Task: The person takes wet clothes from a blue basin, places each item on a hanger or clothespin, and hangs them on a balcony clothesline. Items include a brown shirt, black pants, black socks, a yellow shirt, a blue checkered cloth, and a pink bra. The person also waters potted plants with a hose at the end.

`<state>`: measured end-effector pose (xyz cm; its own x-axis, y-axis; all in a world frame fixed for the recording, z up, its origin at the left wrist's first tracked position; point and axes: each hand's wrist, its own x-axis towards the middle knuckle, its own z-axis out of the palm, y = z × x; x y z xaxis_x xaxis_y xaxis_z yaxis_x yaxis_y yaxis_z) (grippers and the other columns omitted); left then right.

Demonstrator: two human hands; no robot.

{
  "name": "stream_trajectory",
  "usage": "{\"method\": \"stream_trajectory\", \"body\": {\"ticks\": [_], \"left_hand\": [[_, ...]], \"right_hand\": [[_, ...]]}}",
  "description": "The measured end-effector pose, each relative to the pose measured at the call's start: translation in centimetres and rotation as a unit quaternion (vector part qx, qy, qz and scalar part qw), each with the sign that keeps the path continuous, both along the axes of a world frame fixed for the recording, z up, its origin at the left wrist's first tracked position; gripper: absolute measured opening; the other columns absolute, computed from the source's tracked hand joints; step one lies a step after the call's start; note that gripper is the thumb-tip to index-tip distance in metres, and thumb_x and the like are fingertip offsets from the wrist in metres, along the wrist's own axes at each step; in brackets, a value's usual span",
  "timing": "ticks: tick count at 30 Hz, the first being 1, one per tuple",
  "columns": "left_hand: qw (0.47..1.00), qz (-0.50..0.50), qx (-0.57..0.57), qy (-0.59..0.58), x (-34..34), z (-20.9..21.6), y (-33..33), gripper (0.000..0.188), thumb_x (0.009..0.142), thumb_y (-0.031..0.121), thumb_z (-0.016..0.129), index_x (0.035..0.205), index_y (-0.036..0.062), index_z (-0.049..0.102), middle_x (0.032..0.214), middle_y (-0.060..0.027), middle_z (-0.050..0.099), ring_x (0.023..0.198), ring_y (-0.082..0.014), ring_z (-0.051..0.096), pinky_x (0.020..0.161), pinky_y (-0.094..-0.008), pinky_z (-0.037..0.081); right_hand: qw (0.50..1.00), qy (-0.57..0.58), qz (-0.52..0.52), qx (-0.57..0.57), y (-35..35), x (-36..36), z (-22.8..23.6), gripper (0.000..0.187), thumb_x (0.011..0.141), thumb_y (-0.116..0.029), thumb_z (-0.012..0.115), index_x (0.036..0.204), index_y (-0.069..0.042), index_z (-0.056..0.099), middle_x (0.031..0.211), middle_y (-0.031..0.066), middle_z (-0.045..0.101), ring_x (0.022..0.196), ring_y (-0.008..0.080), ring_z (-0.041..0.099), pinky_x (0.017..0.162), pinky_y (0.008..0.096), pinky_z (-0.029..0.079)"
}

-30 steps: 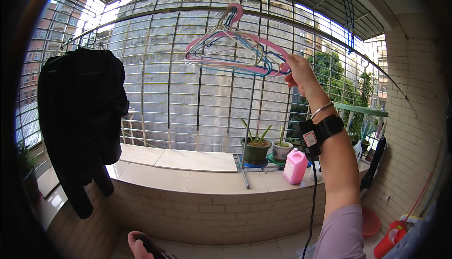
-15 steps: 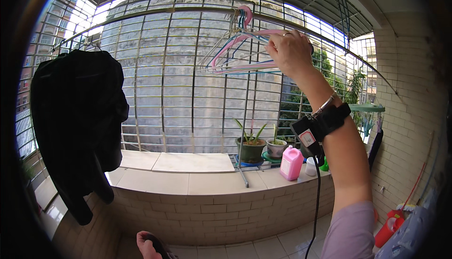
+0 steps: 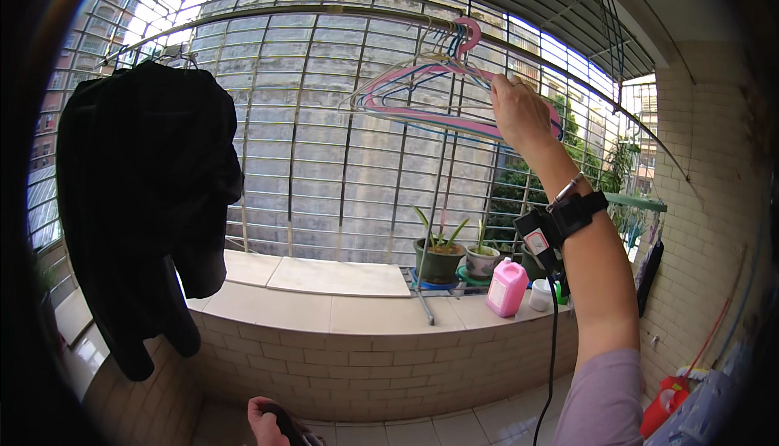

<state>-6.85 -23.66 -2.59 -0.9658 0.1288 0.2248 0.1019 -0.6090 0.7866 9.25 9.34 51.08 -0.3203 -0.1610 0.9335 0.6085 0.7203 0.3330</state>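
Note:
My right hand (image 3: 522, 113) is raised, its fingers closed at the right shoulder of a bunch of clothes hangers. A wide pink hanger (image 3: 422, 119) is at the front of the bunch, with thinner white and blue ones behind it. Their hooks hang on a metal rail (image 3: 349, 11). Which hanger my fingers grip is partly hidden. Low in the picture, my left hand (image 3: 264, 423) is closed on a dark cloth (image 3: 292, 430), seen only in part. To the left, a black long-sleeved garment (image 3: 150, 178) hangs from the same rail.
Behind the rail stands a metal window grille (image 3: 312, 146). A tiled ledge (image 3: 284, 310) below carries potted plants (image 3: 441, 259), a pink jug (image 3: 506, 288) and a white tub (image 3: 540, 295). A thin metal pole (image 3: 430, 316) rests on it. A red container (image 3: 665, 405) stands at lower right.
The pink hanger has swung to show more of its broad side, its lower bar now visible. My right hand stays at the hangers, slightly lower. The whole view has shifted a little.

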Motion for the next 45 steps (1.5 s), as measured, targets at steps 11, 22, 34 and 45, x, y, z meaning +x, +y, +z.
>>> {"method": "stream_trajectory", "body": {"ticks": [11, 22, 34, 45], "left_hand": [[1.000, -0.004, -0.028, -0.012, -1.1, -1.8, -0.8, 0.034, 0.071, -0.007, 0.033, 0.095, 0.0079, 0.052, 0.074, -0.0105, 0.055, 0.058, -0.0236, 0.055, 0.050, -0.0361, 0.051], [0.999, 0.004, -0.024, -0.020, -1.4, -2.0, -1.7, 0.032, 0.072, -0.007, 0.032, 0.095, 0.0056, 0.051, 0.075, -0.0121, 0.056, 0.060, -0.0260, 0.057, 0.054, -0.0373, 0.053], [0.999, -0.017, -0.028, -0.034, -1.5, -2.7, -1.5, 0.031, 0.072, -0.006, 0.032, 0.093, 0.0064, 0.050, 0.072, -0.0139, 0.056, 0.056, -0.0272, 0.057, 0.050, -0.0377, 0.052], [0.999, 0.008, -0.023, -0.026, -1.7, -3.9, -1.8, 0.029, 0.074, -0.006, 0.032, 0.093, 0.0072, 0.050, 0.073, -0.0137, 0.057, 0.058, -0.0281, 0.058, 0.050, -0.0393, 0.053]], "right_hand": [[0.940, -0.097, 0.293, -0.141, -5.2, -4.5, 0.2, 0.029, 0.093, -0.030, 0.049, 0.089, -0.004, 0.059, 0.080, 0.0196, 0.065, 0.079, 0.0389, 0.063, 0.067, 0.0466, 0.049], [0.993, 0.048, -0.100, 0.050, -0.1, 0.7, 2.6, 0.015, 0.087, -0.020, 0.055, 0.092, -0.009, 0.064, 0.092, 0.0117, 0.065, 0.093, 0.0303, 0.061, 0.077, 0.0427, 0.048], [0.997, -0.005, 0.077, 0.016, 0.8, -3.8, 1.4, 0.014, 0.089, -0.014, 0.047, 0.088, -0.002, 0.055, 0.086, 0.0181, 0.064, 0.079, 0.0385, 0.063, 0.066, 0.0465, 0.051], [0.549, -0.060, 0.532, -0.642, -3.6, -4.8, 2.9, 0.020, 0.087, -0.019, 0.044, 0.078, -0.006, 0.057, 0.057, -0.0027, 0.045, 0.042, 0.0075, 0.032, 0.040, 0.0234, 0.026]]}}
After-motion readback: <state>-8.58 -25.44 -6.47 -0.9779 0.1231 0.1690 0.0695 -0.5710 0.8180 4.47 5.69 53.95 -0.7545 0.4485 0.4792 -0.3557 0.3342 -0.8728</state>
